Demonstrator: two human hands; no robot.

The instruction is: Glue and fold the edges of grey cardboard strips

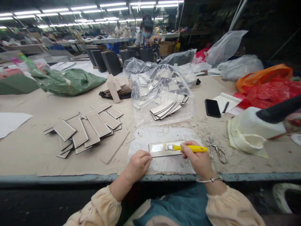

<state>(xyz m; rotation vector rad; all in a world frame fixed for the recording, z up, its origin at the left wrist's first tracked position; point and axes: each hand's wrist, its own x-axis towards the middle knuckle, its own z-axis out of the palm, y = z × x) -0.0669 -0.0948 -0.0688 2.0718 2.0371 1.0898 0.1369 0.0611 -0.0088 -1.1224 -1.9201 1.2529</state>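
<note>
A rectangular card piece [162,149] lies on a glue-smeared white mat [145,138] near the table's front edge. My right hand [198,160] is closed round a yellow-handled brush [188,148], whose bristles rest on the card. My left hand [138,164] sits just left of the card with its fingers curled, fingertips pressing near the card's left end.
Several grey card pieces [84,128] are spread to the left. A clear bag [160,91] with more pieces lies behind the mat. Scissors [217,150], a white glue jug [254,125], a black phone [212,108], a pen and coloured bags sit at right. Another person works at a far table.
</note>
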